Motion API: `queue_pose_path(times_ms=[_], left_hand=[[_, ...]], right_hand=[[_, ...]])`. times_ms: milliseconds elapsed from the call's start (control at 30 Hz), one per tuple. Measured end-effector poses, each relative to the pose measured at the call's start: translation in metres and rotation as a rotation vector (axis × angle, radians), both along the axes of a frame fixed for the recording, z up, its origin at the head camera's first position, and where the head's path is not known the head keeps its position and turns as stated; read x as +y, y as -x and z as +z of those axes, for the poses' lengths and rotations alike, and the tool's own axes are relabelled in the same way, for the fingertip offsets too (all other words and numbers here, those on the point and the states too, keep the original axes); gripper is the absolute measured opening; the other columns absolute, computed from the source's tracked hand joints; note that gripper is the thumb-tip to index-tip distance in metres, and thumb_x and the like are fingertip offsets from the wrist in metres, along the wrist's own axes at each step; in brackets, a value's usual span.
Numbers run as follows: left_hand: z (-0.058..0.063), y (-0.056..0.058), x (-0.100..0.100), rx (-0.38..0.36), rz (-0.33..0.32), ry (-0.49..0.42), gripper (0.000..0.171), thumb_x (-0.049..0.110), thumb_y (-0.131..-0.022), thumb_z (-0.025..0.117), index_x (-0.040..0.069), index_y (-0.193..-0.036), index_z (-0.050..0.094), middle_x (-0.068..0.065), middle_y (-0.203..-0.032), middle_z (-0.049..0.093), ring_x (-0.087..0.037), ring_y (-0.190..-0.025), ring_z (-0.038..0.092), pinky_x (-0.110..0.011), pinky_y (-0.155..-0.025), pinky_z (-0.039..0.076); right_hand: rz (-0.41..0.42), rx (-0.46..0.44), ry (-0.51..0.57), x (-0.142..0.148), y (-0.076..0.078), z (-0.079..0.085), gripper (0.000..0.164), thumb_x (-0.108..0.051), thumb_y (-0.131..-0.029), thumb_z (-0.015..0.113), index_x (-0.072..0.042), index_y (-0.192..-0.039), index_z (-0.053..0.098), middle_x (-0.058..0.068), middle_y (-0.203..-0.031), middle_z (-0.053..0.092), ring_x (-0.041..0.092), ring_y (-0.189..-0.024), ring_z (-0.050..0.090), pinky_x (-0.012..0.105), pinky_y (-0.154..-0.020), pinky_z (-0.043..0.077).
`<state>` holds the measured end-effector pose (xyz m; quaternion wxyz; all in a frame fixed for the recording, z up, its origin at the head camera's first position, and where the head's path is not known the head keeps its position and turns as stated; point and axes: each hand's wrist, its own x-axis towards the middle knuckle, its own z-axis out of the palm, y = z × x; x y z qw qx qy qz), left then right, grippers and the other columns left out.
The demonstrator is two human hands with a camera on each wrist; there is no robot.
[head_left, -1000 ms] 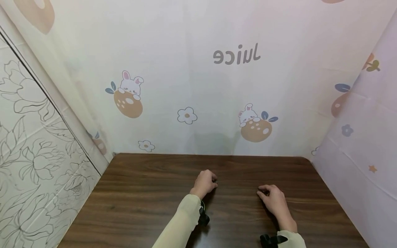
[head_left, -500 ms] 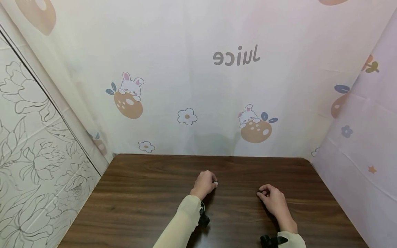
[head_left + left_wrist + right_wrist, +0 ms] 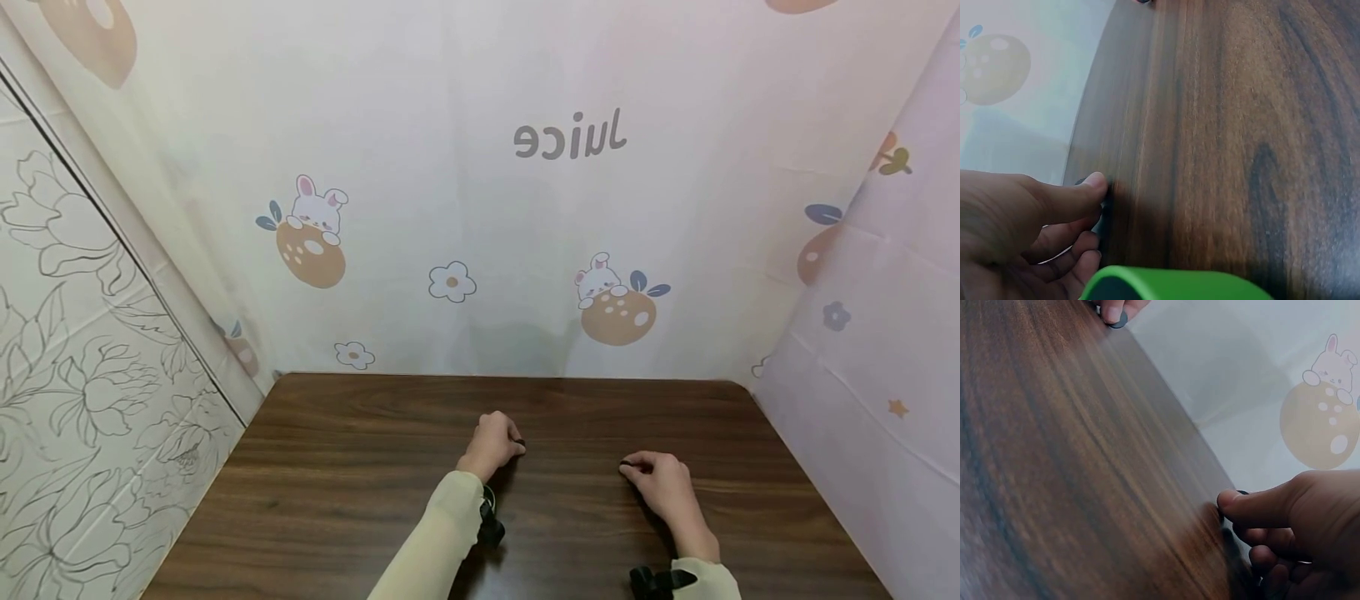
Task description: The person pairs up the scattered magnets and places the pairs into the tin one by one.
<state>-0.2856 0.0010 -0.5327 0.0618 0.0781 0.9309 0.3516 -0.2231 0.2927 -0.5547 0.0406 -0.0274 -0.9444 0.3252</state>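
My left hand (image 3: 492, 442) is over the middle of the wooden table, thumb and fingers pinching a small dark disc (image 3: 1119, 320). The disc's rounded edge shows past the thumb in the right wrist view. To the right, my right hand (image 3: 664, 485) pinches another small dark disc (image 3: 626, 462) between thumb and index finger. Most of that second disc is hidden behind the thumb in the right wrist view, where only a dark rim shows. The two hands are apart, close over the tabletop.
The dark brown wooden table (image 3: 337, 483) ends at a pale printed curtain (image 3: 390, 208) behind it. More printed cloth (image 3: 885, 350) hangs on the right, and a flower-patterned panel (image 3: 97, 400) on the left. Black wrist cameras sit on both sleeves.
Half a second ago a white spot showed at my left fingertips; now a dark edge shows there. The right fingers have closed up slightly round their disc. Both arms have hardly moved.
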Motion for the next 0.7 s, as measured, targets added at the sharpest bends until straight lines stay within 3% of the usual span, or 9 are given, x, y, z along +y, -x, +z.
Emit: queue_pose_path(times_ms=[100, 200, 500, 700], left_hand=[[0.0016, -0.0014, -0.002, 0.003, -0.003, -0.011, 0.006, 0.012, -0.09, 0.08, 0.013, -0.084, 0.081, -0.002, -0.091, 0.072, -0.013, -0.078, 0.062, -0.031, -0.065, 0.053], [0.003, -0.0023, -0.0037, 0.011, -0.008, -0.022, 0.005, 0.011, -0.092, 0.078, 0.011, -0.089, 0.082, -0.004, -0.092, 0.075, -0.013, -0.077, 0.063, -0.03, -0.064, 0.054], [0.0038, -0.001, -0.0052, -0.023, 0.042, -0.047, 0.005, 0.015, -0.087, 0.084, 0.013, -0.084, 0.08, -0.004, -0.095, 0.071, -0.016, -0.084, 0.064, -0.032, -0.07, 0.057], [0.0032, -0.0024, -0.0053, -0.03, 0.025, -0.064, 0.007, 0.016, -0.088, 0.084, 0.017, -0.082, 0.079, -0.003, -0.097, 0.073, -0.017, -0.085, 0.067, -0.036, -0.073, 0.059]], right_hand=[[0.001, 0.005, -0.014, -0.0002, -0.0004, 0.0, 0.019, -0.015, -0.095, 0.073, -0.003, -0.109, 0.079, 0.024, -0.112, 0.074, 0.044, -0.105, 0.068, 0.059, -0.088, 0.054], [-0.002, 0.004, -0.02, -0.0007, -0.0003, -0.001, 0.022, -0.016, -0.097, 0.071, -0.002, -0.112, 0.079, 0.027, -0.116, 0.072, 0.048, -0.112, 0.064, 0.063, -0.092, 0.051], [-0.015, 0.015, 0.017, -0.0034, -0.0003, 0.001, 0.023, -0.014, -0.098, 0.067, 0.001, -0.113, 0.076, 0.016, -0.1, 0.076, 0.025, -0.082, 0.069, 0.043, -0.069, 0.056], [-0.009, -0.003, 0.049, -0.0093, -0.0004, 0.0039, 0.018, -0.015, -0.096, 0.071, -0.002, -0.107, 0.077, 0.01, -0.095, 0.076, 0.015, -0.075, 0.065, 0.036, -0.065, 0.053]])
